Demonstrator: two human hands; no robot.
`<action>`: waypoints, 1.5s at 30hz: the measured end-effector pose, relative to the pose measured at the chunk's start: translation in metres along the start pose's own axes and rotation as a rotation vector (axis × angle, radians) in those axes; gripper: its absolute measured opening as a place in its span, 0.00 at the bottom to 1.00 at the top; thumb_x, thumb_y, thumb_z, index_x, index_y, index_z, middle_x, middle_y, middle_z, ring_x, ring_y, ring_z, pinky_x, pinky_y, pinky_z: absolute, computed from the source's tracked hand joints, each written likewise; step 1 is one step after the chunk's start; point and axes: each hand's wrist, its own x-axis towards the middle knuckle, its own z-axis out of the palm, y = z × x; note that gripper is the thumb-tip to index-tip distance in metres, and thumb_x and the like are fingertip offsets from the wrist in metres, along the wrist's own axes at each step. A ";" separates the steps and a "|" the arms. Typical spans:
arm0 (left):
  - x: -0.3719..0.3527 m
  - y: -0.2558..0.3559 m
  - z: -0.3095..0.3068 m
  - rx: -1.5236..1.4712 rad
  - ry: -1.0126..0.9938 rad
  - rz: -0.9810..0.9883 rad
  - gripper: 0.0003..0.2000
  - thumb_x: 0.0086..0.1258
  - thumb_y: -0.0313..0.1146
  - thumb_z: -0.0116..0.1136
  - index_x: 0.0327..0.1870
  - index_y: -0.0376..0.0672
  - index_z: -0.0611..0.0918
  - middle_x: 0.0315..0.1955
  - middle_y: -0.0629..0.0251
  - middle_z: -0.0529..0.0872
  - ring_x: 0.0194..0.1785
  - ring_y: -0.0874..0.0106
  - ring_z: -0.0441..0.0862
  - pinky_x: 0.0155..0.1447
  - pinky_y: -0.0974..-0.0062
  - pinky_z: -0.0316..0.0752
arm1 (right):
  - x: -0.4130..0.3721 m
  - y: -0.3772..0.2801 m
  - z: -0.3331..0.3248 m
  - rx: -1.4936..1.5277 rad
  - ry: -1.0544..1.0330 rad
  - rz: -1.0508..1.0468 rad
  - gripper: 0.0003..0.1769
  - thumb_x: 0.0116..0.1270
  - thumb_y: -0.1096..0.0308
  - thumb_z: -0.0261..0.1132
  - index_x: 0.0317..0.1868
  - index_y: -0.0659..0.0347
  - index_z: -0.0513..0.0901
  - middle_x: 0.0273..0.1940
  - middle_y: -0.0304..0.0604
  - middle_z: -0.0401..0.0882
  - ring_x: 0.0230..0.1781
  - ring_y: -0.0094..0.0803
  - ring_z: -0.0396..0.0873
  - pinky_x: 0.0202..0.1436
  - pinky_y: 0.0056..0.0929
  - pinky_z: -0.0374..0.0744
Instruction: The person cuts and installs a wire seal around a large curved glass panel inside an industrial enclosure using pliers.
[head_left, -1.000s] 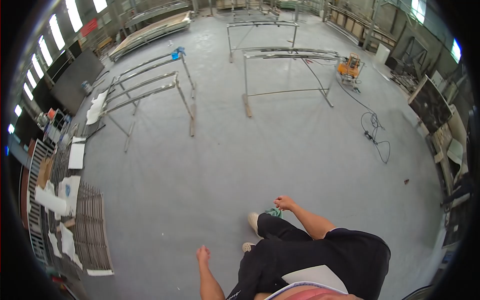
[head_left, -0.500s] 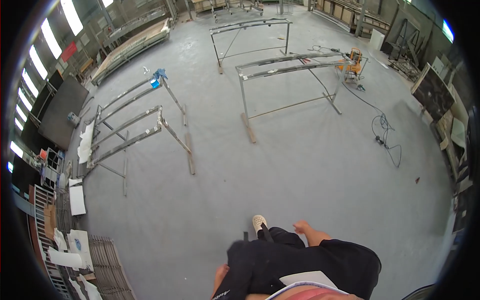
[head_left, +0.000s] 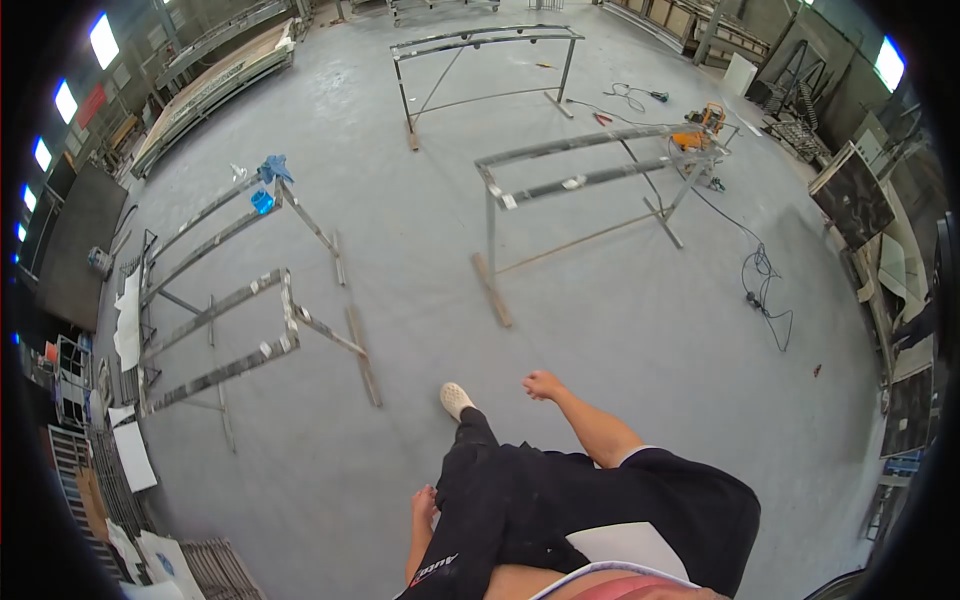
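Note:
My right hand [head_left: 542, 385] swings forward over the grey floor, its fingers curled in and nothing seen in them. My left hand [head_left: 425, 503] hangs beside my dark trouser leg, loosely closed, with no object visible in it. Neither hand touches anything around me. Nearest on the left stands a narrow metal trestle frame [head_left: 222, 378], and behind it a second metal frame [head_left: 205, 245] with a blue cloth or glove [head_left: 275, 169] and a blue container [head_left: 262, 201] at its end. Ahead to the right is another metal frame [head_left: 600, 178].
A further metal frame [head_left: 487, 38] stands at the back. A black cable [head_left: 762, 265] lies coiled on the floor at right, by an orange machine [head_left: 703, 128]. Wooden feet [head_left: 491, 290] stick out under the frames. Panels [head_left: 853, 195] lean on the right.
I have stepped forward, so the frames appear nearer and lower. My right hand has swung ahead and up in view; my left hand shows more beside my leg.

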 end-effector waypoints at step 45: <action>0.774 1.309 -0.011 0.284 0.193 0.021 0.24 0.66 0.53 0.46 0.24 0.41 0.82 0.20 0.55 0.83 0.21 0.57 0.80 0.29 0.57 0.75 | 0.962 -1.015 -0.331 0.124 -0.149 0.356 0.15 0.65 0.54 0.59 0.44 0.56 0.74 0.32 0.47 0.80 0.25 0.38 0.78 0.26 0.40 0.77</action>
